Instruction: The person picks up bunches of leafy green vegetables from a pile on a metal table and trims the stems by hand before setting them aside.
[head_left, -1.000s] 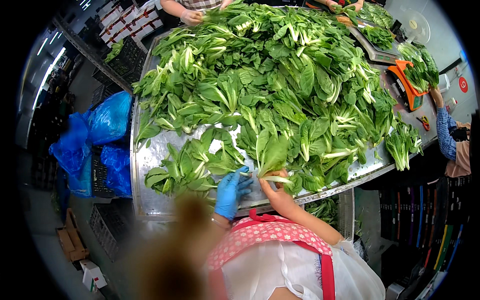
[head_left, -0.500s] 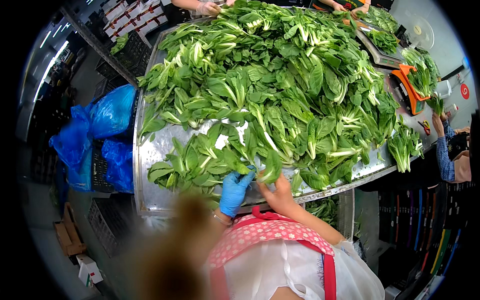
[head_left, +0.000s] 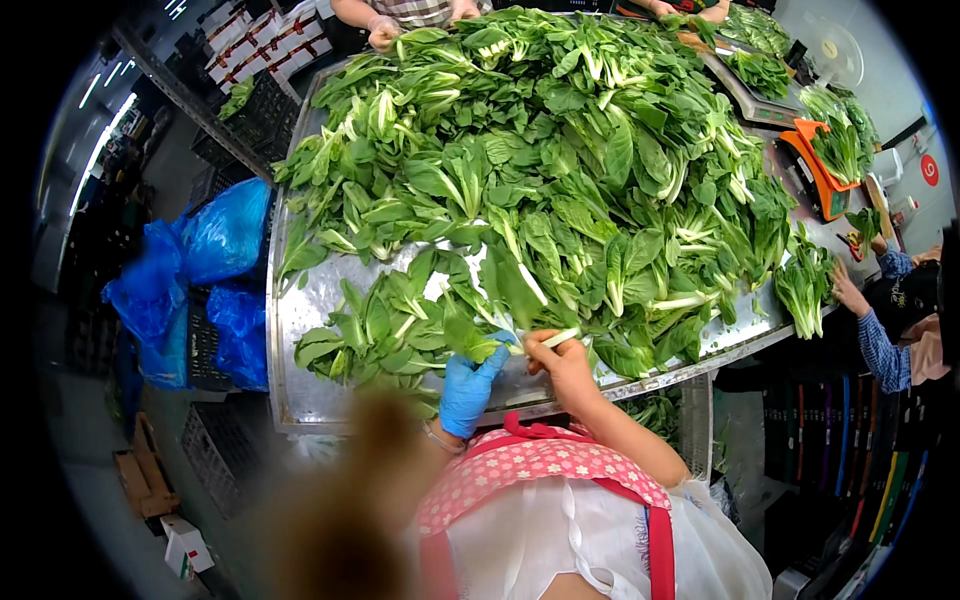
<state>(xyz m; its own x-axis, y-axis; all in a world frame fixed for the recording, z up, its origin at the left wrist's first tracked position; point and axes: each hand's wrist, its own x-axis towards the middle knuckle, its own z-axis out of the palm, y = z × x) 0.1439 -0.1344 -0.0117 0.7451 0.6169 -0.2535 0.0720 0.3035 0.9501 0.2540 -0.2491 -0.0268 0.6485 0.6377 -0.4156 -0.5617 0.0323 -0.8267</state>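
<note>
My left hand (head_left: 468,390), in a blue glove, is closed on some leafy greens (head_left: 462,338) at the near edge of the metal table. Just to its right, my bare right hand (head_left: 568,372) pinches a pale leaf stalk (head_left: 556,338), whose white end points right. The stalk's left end meets the left hand's fingertips; whether it is joined to the greens there I cannot tell. Left of my hands lies a small heap of loose greens (head_left: 375,325). Beyond them a large pile of leafy greens with white stems (head_left: 560,170) covers most of the table.
The table's metal rim (head_left: 276,340) runs in front of me. Blue plastic bags (head_left: 228,235) rest on crates at left. On the right are an orange scale (head_left: 822,170), a bunch of greens (head_left: 803,290) and a co-worker's hand (head_left: 850,292). Another person's hands (head_left: 383,32) are at the far edge.
The leaf in my right hand has swung from upright to a stalk pointing right. My left hand has hardly moved. The right-hand co-worker's hand has come down near the bunch of greens.
</note>
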